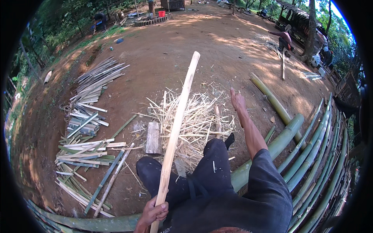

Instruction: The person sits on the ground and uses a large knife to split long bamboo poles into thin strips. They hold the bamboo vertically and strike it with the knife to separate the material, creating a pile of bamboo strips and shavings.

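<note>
My left hand [154, 211] is wrapped round the lower end of a long pale pole of stripped wood or bamboo [179, 116]. The pole slants up across my left thigh, its far end rising over the ground ahead. My right arm reaches forward to the right, and my right hand [237, 101] is closed, with a thin dark sliver showing faintly beyond the fingers; what it grips is too small to make out. Between and beyond my knees lies a heap of pale shavings and split strips [194, 116], partly hidden by the pole.
A short wood block [153, 138] stands left of the shavings. Piles of split bamboo slats [87, 124] line the left. Thick green bamboo [279, 141] and several thinner poles [316, 143] lie at the right. Farther off, a person [285, 38] crouches near a tree; a red bucket [161, 14] stands far back.
</note>
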`<move>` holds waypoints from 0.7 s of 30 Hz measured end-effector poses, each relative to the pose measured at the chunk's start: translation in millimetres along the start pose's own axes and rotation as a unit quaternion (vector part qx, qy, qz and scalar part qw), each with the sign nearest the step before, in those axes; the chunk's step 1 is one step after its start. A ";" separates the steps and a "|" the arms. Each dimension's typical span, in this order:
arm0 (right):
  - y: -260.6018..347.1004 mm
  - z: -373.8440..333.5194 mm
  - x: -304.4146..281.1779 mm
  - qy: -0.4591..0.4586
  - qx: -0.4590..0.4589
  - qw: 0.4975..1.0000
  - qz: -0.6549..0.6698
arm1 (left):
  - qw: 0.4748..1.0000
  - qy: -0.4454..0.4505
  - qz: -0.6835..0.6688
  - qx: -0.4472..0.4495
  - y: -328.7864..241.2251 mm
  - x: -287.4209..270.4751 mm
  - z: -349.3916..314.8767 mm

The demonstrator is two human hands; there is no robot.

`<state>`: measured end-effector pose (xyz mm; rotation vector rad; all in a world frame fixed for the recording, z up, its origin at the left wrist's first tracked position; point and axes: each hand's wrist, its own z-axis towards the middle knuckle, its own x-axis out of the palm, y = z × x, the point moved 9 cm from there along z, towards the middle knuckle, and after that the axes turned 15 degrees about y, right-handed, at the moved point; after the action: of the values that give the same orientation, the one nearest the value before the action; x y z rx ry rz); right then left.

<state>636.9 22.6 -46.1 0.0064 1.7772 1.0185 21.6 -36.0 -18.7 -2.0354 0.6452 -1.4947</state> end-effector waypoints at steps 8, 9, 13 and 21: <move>80.7 -112.1 55.9 0.158 -0.063 0.871 0.462 | 0.994 0.007 0.062 0.089 -29.4 -7.7 53.9; 99.8 -124.5 56.2 0.166 -0.084 0.858 0.478 | 0.994 0.005 0.068 0.083 -28.0 -14.2 63.8; 145.8 -165.2 66.4 0.208 -0.139 0.787 0.564 | 0.997 0.019 0.050 0.047 -19.6 -21.9 89.2; 159.7 -178.6 111.7 0.226 -0.119 0.774 0.579 | 0.993 0.076 -0.090 0.031 11.5 -30.1 91.8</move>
<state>377.6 62.5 -13.2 0.8656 2.0220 2.2731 100.7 -12.6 -70.4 -1.9906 0.4762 -1.7638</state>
